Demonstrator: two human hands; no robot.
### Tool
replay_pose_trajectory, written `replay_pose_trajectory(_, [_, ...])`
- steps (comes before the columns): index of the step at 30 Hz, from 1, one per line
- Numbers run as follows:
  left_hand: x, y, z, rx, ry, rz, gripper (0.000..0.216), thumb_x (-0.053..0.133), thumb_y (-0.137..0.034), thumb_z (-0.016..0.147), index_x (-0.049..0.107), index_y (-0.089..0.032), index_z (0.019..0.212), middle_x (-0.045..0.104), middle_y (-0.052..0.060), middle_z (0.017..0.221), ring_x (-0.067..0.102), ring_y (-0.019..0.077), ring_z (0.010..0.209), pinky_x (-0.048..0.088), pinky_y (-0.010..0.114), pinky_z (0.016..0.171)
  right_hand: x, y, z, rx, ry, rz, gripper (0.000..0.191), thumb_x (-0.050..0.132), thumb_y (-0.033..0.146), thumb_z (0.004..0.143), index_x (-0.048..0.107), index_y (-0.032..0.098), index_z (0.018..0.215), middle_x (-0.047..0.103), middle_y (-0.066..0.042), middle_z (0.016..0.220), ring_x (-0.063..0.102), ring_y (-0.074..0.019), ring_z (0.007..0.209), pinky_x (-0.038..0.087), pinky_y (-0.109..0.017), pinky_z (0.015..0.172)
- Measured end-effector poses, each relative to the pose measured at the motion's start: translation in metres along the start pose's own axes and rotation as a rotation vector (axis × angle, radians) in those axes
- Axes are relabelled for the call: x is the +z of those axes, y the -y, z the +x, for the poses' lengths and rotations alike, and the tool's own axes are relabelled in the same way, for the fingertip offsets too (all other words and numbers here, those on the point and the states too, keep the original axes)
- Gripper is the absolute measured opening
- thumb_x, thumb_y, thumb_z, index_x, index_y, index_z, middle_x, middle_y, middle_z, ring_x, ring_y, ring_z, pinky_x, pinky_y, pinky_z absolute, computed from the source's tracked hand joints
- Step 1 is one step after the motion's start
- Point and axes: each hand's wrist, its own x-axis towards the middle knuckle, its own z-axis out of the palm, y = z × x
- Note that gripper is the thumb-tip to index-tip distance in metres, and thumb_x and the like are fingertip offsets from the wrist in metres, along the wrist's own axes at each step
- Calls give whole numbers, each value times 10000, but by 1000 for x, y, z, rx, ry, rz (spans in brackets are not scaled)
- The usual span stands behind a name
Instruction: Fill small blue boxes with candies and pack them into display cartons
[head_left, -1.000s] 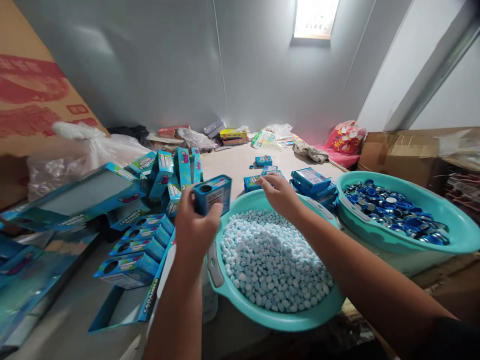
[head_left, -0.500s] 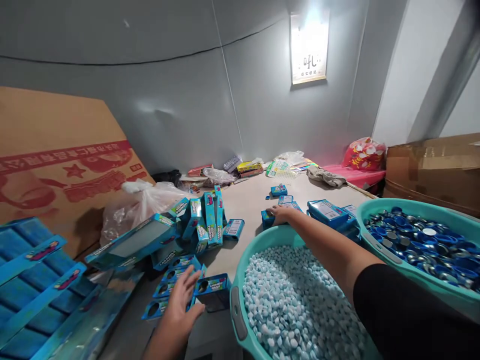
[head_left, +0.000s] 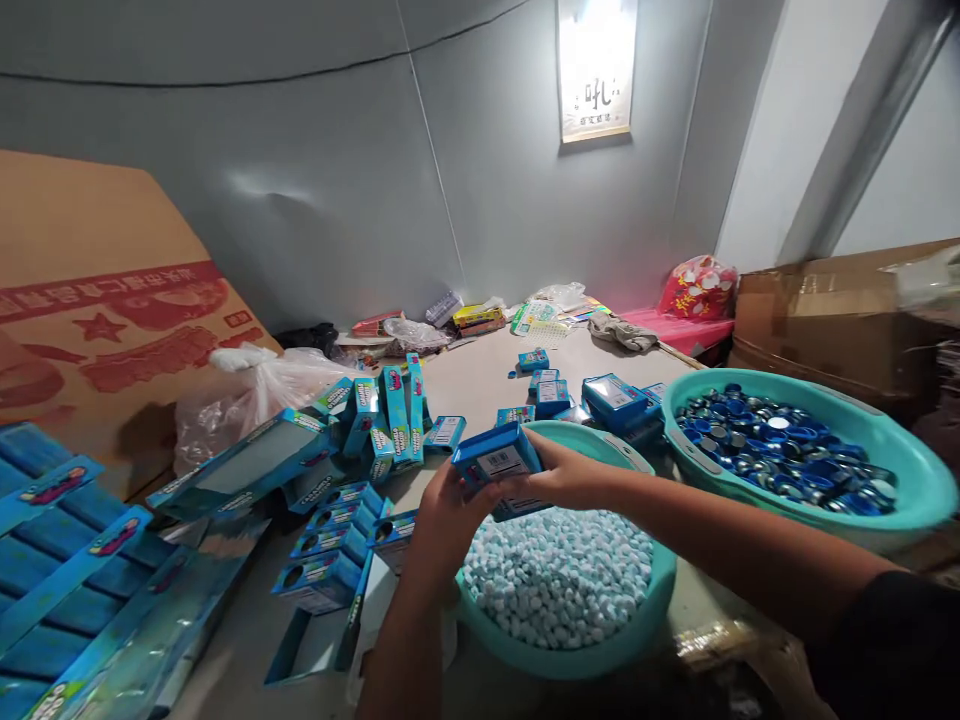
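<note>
Both my hands grip a small blue candy box [head_left: 499,463] over the near rim of a teal basin [head_left: 577,660] full of pale blue and white candies [head_left: 559,575]. My left hand [head_left: 442,525] holds the box from below and the left. My right hand [head_left: 566,475] closes on its right end. A row of the same boxes with round holes [head_left: 322,560] lies flat just left of the basin, and more boxes stand upright [head_left: 390,420] behind them.
A second teal basin [head_left: 892,505] of blue and silver caps sits at the right. Flat blue boxes [head_left: 622,400] lie behind the candy basin. Blue display trays [head_left: 67,560] and a large cardboard sheet [head_left: 97,300] are at the left, cardboard cartons [head_left: 825,310] at the right.
My left hand set a box down in the row at the left, then rose. My right hand brought a box back from the far pile. Both hands now meet on it.
</note>
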Motion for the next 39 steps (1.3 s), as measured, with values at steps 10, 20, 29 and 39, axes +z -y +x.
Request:
replay_pose_trajectory(10, [19,7,-4,-180,-190,-358,603,530,-440,927,288,-297,1461,604,113,1350,671,236,1134,587,338,829,8,0,-38,66,-78,-226,1068,824,422,757,163,237,1576,453,-174,1471,476,-281,1343,456,-437,1062])
replay_pose_trajectory(20, [1,34,-10,251,-147,195,977,551,-846,717,420,-218,1453,326,171,1581,225,378,1506,176,548,1229,1,12,-27,201,-221,187,471,669,447,889,572,224,1293,679,5,750,676,-157,638,557,-276,606])
replay_pose_trajectory(29, [9,37,26,35,64,141,732,800,-446,717,536,-217,1360,678,126,1231,679,304,1081,555,433,929,0,1,-29,358,-397,-180,709,546,555,942,369,145,1494,704,-177,1133,675,-303,1057,521,-532,952])
replay_pose_trajectory(39, [-1,61,33,-27,37,19,541,798,-373,734,601,-228,1216,691,67,1144,668,242,1079,546,342,918,15,-56,-39,380,90,-977,1061,732,644,745,359,52,1542,196,-246,1616,109,-433,1509,113,-619,1210])
